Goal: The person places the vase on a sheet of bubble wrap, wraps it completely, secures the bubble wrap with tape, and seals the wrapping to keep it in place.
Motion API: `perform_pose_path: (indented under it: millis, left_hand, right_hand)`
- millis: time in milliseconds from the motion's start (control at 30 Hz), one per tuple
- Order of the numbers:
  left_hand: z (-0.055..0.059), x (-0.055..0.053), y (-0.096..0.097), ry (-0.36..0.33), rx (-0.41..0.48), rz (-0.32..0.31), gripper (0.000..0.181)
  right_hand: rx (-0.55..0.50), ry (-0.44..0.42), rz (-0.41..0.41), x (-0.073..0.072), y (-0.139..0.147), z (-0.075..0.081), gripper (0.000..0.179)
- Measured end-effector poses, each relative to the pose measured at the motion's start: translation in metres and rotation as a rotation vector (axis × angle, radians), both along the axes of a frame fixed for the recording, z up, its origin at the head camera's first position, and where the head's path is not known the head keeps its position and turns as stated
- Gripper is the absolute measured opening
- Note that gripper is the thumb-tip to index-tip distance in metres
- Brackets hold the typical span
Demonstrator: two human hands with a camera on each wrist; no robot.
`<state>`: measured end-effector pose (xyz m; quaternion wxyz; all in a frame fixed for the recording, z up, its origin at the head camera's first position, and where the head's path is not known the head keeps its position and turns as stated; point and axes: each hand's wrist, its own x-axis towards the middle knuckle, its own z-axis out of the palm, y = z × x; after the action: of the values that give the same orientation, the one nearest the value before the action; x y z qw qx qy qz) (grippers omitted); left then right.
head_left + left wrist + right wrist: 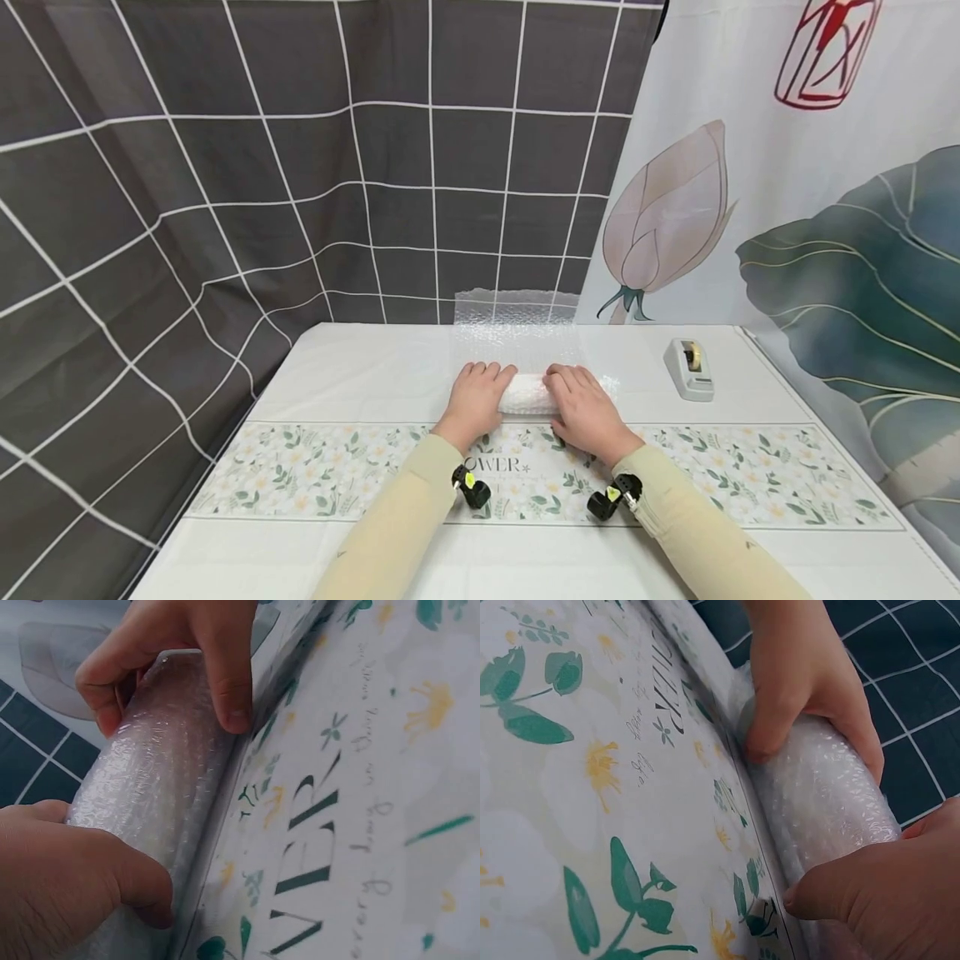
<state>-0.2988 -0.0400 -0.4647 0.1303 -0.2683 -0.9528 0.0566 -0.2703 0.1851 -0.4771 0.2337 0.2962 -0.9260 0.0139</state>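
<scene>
A roll of clear bubble wrap (529,395) lies crosswise on the table, with something whitish and faintly pink showing through its layers. My left hand (474,403) grips its left end, fingers over the far side and thumb on the near side. At the right end, my right hand (590,416) holds the roll the same way. In the left wrist view, the wrapped bundle (161,761) runs between both hands. From the rolled part, a loose flat sheet of bubble wrap (517,340) stretches away over the table's far edge. What is inside is blurred by the wrap.
A grey-white tape dispenser (689,371) with a yellowish roll stands at the back right. White cloth with a floral band (315,471) covers the table (360,375). Behind hang a dark grid-patterned curtain (390,158) and a white one with a printed lotus bud (667,212).
</scene>
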Motion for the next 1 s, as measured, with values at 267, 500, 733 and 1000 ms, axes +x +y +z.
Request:
perform_pose_path:
  millis: [267,500,733,1000]
  left_hand:
    - [0.012,0.001,-0.002,-0.075,0.047,-0.025,0.075]
    - [0.018,0.002,-0.004,-0.159,0.077,-0.033,0.074]
    - [0.020,0.000,-0.006,-0.243,0.142,-0.053,0.069]
    - [0.025,-0.003,-0.008,-0.375,0.188,-0.055,0.054]
  right_hand:
    - [0.020,0.003,-0.005,0.002,-0.002,0.003,0.074]
    - [0.023,-0.028,0.003,0.003,-0.002,0.004,0.074]
    - [0.047,-0.022,0.003,0.006,-0.004,0.007,0.075]
    - [0.067,-0.033,0.010,0.007,-0.004,0.008,0.076]
